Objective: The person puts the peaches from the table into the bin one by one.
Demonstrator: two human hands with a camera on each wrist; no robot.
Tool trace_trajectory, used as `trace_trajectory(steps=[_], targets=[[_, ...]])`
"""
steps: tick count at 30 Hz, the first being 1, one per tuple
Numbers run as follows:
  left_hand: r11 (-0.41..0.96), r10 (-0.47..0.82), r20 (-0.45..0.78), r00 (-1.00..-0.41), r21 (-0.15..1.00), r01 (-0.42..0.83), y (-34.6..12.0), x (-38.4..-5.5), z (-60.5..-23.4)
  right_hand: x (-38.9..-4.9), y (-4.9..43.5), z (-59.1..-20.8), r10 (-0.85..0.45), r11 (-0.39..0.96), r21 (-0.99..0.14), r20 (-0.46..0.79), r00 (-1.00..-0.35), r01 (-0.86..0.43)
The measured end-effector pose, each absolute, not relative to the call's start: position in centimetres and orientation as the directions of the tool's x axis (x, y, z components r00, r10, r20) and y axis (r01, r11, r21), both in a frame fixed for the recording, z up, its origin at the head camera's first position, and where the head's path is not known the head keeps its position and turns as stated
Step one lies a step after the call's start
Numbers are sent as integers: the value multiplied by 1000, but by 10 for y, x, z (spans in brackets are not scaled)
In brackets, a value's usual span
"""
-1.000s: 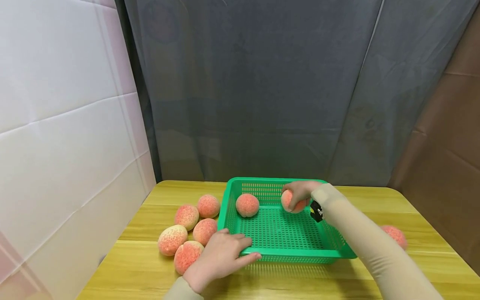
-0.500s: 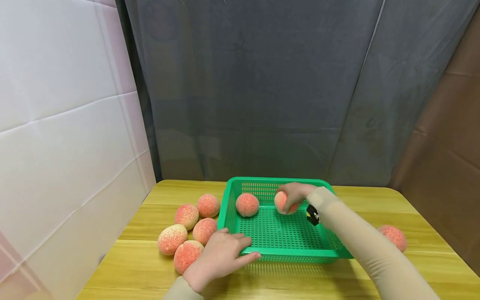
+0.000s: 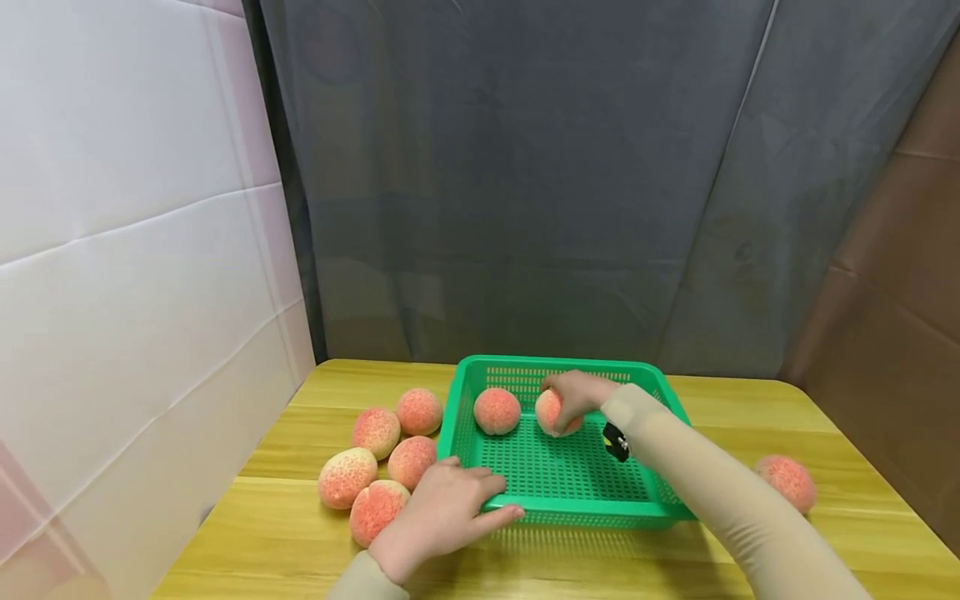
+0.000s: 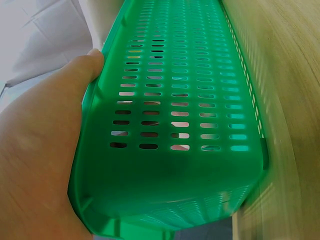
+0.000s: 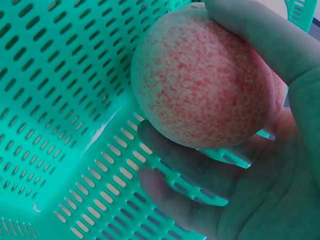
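Note:
A green perforated plastic basket (image 3: 585,506) stands on the table. At its front left corner my left hand (image 3: 442,512) grips the rim, fingers over the edge and thumb along the front. Inside the basket, toward the back, my right hand (image 3: 579,395) holds a pink and cream peach (image 3: 548,410). The right wrist view shows thumb and fingers around that peach (image 5: 200,80), with the perforated wall and floor close by. Just left of it, a second peach (image 3: 497,411) sits in the basket. In the left wrist view, the basket's side (image 4: 165,175) fills the middle.
Several peaches (image 3: 348,477) lie grouped on the wooden table (image 3: 277,533) left of the basket, close to my left hand. Another peach (image 3: 787,482) rests at the right, beside my right sleeve (image 3: 720,492). A grey curtain (image 3: 495,183) hangs behind the table.
My right hand has moved left inside the basket with its peach, closer to the second peach. The left hand keeps its place on the rim. The head view has shifted slightly.

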State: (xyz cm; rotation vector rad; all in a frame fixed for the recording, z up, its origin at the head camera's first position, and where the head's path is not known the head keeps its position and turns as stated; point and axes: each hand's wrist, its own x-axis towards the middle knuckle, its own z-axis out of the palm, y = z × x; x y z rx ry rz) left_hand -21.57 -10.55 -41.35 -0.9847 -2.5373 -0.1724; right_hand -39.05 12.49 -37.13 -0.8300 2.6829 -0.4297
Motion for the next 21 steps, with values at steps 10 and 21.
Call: trace_trajectory(steps=[10,21], targets=[[742,618,422,-663,-36,669,-104,-215,-413,-390,123,-382,-600,772,-332,-94,-795,-543],[738,623,429,-654,-46,673,-103,-214,-412,-382,116,-388,-608,781,-211,-44,-792,-588]])
